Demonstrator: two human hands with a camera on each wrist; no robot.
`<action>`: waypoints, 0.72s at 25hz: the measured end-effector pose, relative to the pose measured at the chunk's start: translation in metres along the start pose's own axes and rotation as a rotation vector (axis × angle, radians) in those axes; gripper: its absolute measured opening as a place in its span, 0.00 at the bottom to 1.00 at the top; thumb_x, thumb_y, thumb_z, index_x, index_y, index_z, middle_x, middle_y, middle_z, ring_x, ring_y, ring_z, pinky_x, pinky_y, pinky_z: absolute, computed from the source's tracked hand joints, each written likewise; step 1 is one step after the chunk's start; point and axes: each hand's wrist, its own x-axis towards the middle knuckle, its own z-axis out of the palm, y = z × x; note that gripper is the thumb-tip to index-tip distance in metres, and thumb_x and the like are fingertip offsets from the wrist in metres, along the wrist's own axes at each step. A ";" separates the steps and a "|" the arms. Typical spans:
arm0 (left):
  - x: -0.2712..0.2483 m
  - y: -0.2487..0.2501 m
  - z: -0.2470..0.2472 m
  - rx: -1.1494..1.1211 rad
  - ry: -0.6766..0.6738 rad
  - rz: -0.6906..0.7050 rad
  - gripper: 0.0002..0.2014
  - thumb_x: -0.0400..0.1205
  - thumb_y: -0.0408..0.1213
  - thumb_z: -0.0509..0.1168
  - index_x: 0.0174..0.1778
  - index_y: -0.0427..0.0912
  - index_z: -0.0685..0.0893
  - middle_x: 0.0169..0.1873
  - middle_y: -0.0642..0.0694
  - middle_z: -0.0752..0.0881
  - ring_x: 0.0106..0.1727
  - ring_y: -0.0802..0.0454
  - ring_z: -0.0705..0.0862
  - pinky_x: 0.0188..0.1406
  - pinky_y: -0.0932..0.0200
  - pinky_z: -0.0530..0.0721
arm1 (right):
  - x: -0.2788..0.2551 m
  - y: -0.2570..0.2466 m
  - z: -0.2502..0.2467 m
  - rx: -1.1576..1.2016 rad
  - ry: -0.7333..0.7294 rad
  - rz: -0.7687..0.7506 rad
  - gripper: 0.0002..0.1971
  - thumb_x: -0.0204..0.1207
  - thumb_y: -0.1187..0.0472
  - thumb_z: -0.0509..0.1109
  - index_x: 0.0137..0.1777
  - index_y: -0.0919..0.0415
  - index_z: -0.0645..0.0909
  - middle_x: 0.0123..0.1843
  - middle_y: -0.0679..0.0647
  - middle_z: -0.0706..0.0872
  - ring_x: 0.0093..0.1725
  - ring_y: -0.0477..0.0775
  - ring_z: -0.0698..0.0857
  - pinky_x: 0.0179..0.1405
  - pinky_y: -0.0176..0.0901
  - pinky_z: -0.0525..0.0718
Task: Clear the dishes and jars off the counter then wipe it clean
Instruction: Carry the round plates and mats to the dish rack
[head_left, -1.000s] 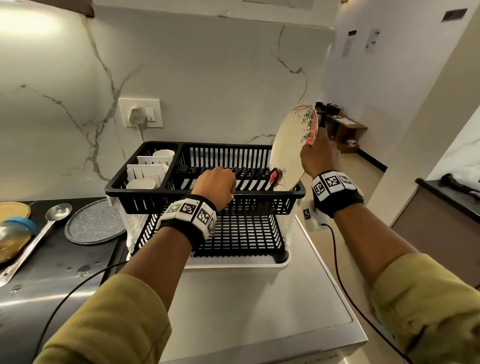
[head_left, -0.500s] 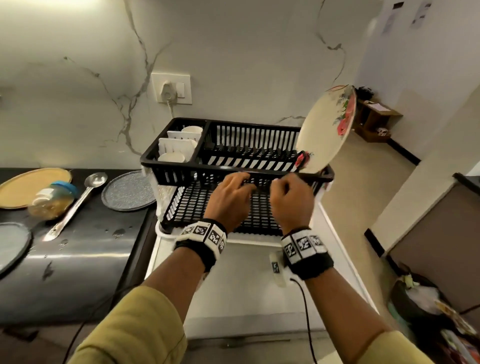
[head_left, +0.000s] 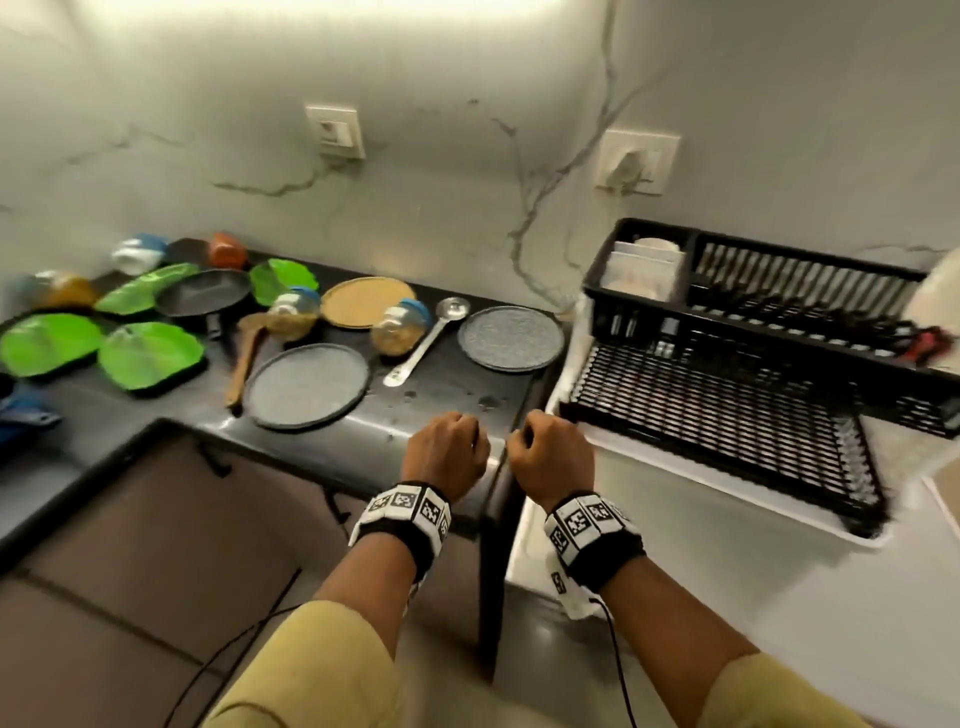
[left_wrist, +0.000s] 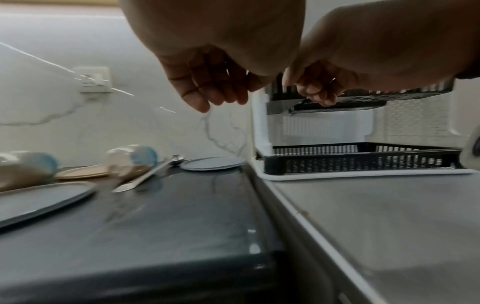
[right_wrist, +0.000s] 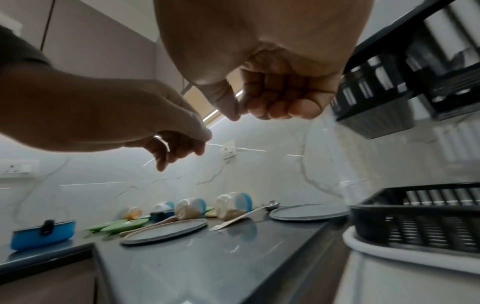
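From the head view, a dark glossy tabletop (head_left: 447, 415) below a veined marble wall carries the dishes: two grey round plates (head_left: 306, 385), one tan plate (head_left: 368, 302), a steel ladle (head_left: 426, 338), a wooden spoon (head_left: 244, 358), a black pan (head_left: 205, 297), four green leaf-shaped plates (head_left: 150, 353) and blue-lidded jars (head_left: 397, 330) lying on their sides. A black two-tier dish rack (head_left: 727, 395) stands to the right on a pale surface, with a plate blurred at its far end. The left hand (head_left: 445, 454) and right hand (head_left: 553, 460) hover side by side above the tabletop's near edge, each grip loosely curled and holding nothing. From the left wrist, the left fingers (left_wrist: 207, 92) hang slack over the dark top, two jars and two grey plates behind. From the right wrist, the right fingers (right_wrist: 275, 102) curl inward, empty; three jars lie in a row, and a blue box (right_wrist: 43, 233) sits at far left.
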 end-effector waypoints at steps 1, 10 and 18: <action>-0.005 -0.019 -0.007 0.002 0.007 -0.035 0.12 0.81 0.42 0.61 0.37 0.38 0.82 0.41 0.39 0.86 0.46 0.36 0.84 0.36 0.51 0.76 | 0.000 -0.015 0.012 0.001 -0.015 -0.008 0.09 0.69 0.57 0.67 0.31 0.61 0.76 0.35 0.60 0.86 0.39 0.67 0.84 0.31 0.47 0.71; -0.059 -0.191 -0.078 0.055 0.080 -0.244 0.12 0.81 0.42 0.60 0.39 0.38 0.82 0.43 0.41 0.85 0.48 0.39 0.83 0.38 0.52 0.77 | -0.011 -0.166 0.123 -0.029 -0.158 -0.156 0.08 0.69 0.57 0.66 0.36 0.61 0.81 0.39 0.62 0.88 0.41 0.68 0.85 0.34 0.48 0.78; -0.067 -0.274 -0.103 0.066 0.112 -0.366 0.13 0.82 0.43 0.60 0.37 0.39 0.81 0.39 0.43 0.83 0.45 0.41 0.82 0.38 0.53 0.77 | 0.014 -0.221 0.176 -0.088 -0.230 -0.125 0.10 0.72 0.57 0.63 0.43 0.62 0.83 0.44 0.62 0.89 0.45 0.67 0.86 0.39 0.48 0.80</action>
